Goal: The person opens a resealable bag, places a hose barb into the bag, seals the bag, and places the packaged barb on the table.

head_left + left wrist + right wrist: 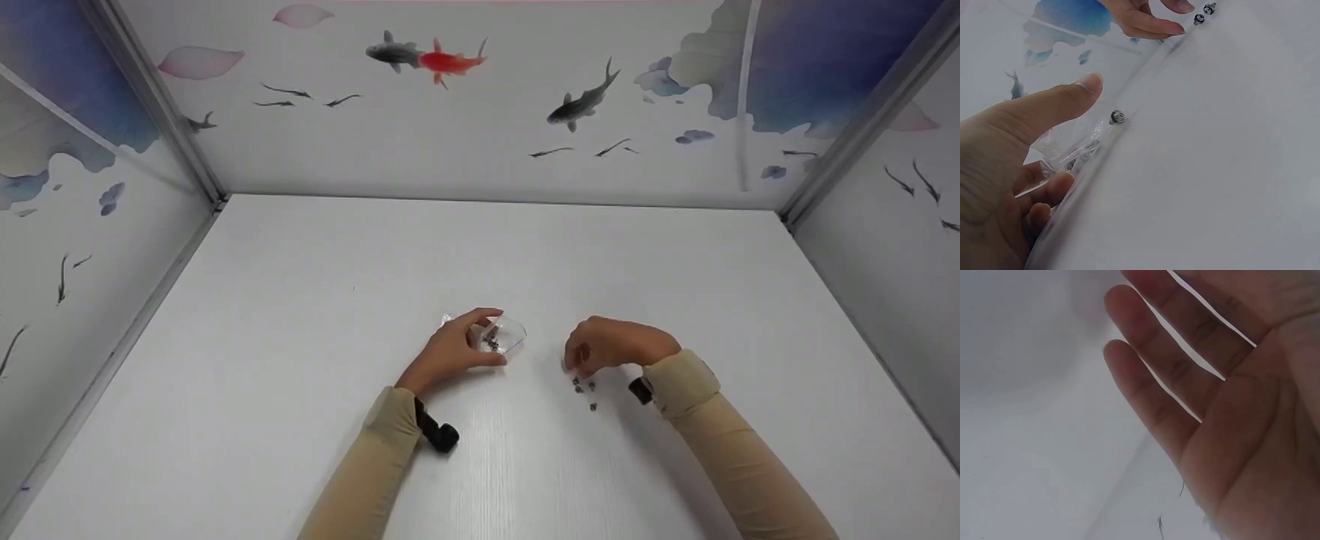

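Gripping a clear plastic bag (514, 335), with small dark-and-silver parts (491, 342) inside, between thumb and curled fingers of the left hand (450, 351), near the middle of the worktop (315, 345). Holding the right hand (616, 346) low, with fingers bent down just beside several loose parts (577, 388); unable to tell whether pinching one. Hemmed in on three sides by painted wall panels (465, 150).

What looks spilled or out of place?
Several small metal pieces lie loose by the right hand, while similar ones sit inside the clear plastic bag in the left hand. Could be a spill, or deliberate; no damage shows.
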Tool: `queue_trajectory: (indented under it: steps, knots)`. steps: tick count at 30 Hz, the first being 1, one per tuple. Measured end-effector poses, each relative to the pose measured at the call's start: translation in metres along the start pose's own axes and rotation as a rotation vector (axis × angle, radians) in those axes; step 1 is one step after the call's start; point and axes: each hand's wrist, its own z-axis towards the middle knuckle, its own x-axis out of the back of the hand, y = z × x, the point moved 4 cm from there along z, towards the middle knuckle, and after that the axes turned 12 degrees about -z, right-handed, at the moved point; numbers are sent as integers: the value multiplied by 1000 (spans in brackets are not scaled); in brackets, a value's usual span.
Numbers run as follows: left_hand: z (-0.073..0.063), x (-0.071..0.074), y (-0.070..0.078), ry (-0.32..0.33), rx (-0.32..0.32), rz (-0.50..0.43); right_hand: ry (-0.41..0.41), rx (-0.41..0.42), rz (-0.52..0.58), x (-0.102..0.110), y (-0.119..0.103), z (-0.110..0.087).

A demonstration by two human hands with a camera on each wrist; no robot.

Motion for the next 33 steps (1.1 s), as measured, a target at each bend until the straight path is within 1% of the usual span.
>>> queue_trajectory:
  steps: [6, 12, 18, 20, 24, 33]
  knots:
    - [0, -1, 0, 2, -5, 2, -6, -4, 15, -6, 1, 0]
    - [-1, 0, 2, -13, -16, -4, -4, 27, 2, -8, -4, 0]
    - [-1, 0, 2, -9, -17, -1, -3, -3, -16, -11, -6, 3]
    - [-1, 0, 2, -8, -15, -1, -4, -2, -18, -12, -7, 4]
    - [0, -1, 2, -6, -15, -2, -13, 3, -10, -12, -7, 4]
    - [-1, 0, 1, -7, -22, 13, -36, -17, 14, -10, -7, 6]
